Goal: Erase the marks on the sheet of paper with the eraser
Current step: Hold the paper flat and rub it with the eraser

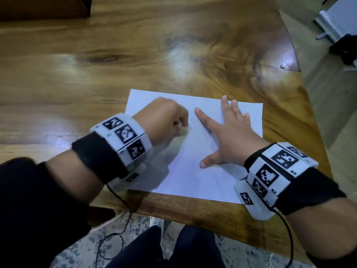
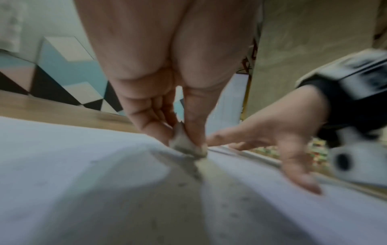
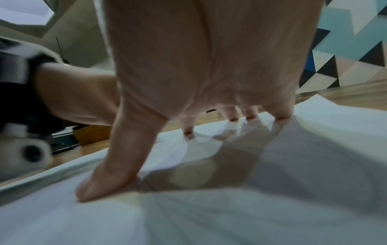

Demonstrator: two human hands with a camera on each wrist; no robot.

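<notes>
A white sheet of paper (image 1: 193, 178) lies near the front edge of the wooden table (image 1: 135, 60). My left hand (image 1: 164, 120) is curled over its left half and pinches a small greyish eraser (image 2: 184, 145) between thumb and fingers, its tip down on the sheet (image 2: 62, 165). Faint grey marks (image 1: 209, 144) and crumbs (image 2: 196, 175) show on the paper in front of the eraser. My right hand (image 1: 228, 136) lies flat on the sheet's right half with its fingers (image 3: 232, 114) spread and its thumb (image 3: 104, 182) pressed down. The eraser is hidden in the head view.
The table's front edge (image 1: 193, 211) runs just below the sheet, and its right edge slants away at the right. A dark block (image 1: 44, 6) sits at the far left corner. White equipment (image 1: 336, 22) stands on the floor beyond the table at the right.
</notes>
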